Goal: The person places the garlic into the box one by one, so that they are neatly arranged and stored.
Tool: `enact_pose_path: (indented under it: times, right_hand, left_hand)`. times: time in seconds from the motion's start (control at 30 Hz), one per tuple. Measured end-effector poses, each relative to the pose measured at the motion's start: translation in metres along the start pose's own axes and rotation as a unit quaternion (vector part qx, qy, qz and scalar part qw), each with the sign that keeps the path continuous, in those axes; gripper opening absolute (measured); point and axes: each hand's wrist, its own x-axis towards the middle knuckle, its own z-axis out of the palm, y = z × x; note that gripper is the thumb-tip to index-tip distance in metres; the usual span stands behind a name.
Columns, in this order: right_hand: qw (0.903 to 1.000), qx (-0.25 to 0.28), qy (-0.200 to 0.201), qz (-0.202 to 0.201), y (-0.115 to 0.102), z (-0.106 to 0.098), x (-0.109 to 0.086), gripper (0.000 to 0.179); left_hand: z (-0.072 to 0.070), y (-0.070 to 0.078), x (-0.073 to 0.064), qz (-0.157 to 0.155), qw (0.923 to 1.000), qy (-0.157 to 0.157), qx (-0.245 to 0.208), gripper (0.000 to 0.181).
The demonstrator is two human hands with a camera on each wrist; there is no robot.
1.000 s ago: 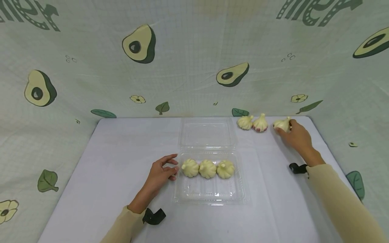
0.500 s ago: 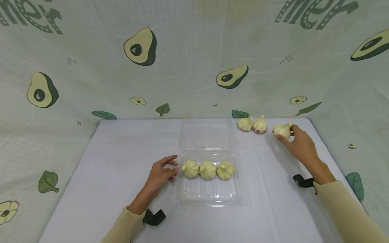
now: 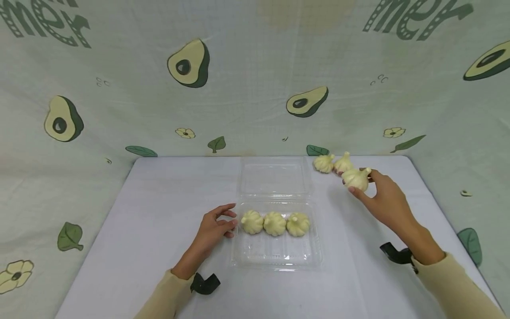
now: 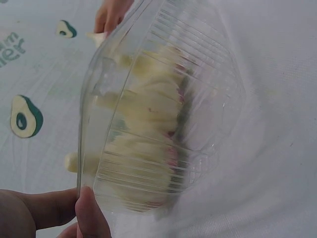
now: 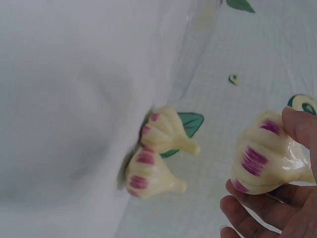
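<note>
Three garlic bulbs [image 3: 275, 223] in container [image 3: 276, 258]

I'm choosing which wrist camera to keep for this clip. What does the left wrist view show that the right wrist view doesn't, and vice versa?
Only the left wrist view shows the left hand pinching the clear container's rim, and the three garlic bulbs inside.

Only the right wrist view shows the two loose bulbs side by side, and purple streaks on the held bulb.

Both share the right hand holding that bulb, mostly hidden in the left wrist view, plus the white cloth and avocado-print backdrop.
</note>
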Motion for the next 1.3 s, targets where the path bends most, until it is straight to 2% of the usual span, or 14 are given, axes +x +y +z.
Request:
enact_pose_path:
  times: [0.33,0.6,1.0,1.3]
  right_hand:
    - [0.998,0.004,-0.015,-0.061,-0.046,0.004,-0.016,0.067]
    - [0.9894,0.01,-0.033,-0.141,-0.073,0.017,-0.028,0.063]
    - [0.9653,0.016,-0.085,-0.246,-0.113,0.042,-0.04,0.064]
    - [0.9389,0.02,-0.107,-0.326,-0.133,0.056,-0.04,0.063]
  left_hand:
    - [0.0,-0.001,0.001,0.003,1.0,-0.001,0.001,0.052]
    - [0.001,-0.002,0.003,0.005,1.0,-0.003,-0.002,0.052]
    - [0.0,0.0,0.001,-0.001,1.0,-0.001,0.0,0.053]
    - [0.0,-0.002,0.002,0.002,1.0,-0.002,-0.008,0.053]
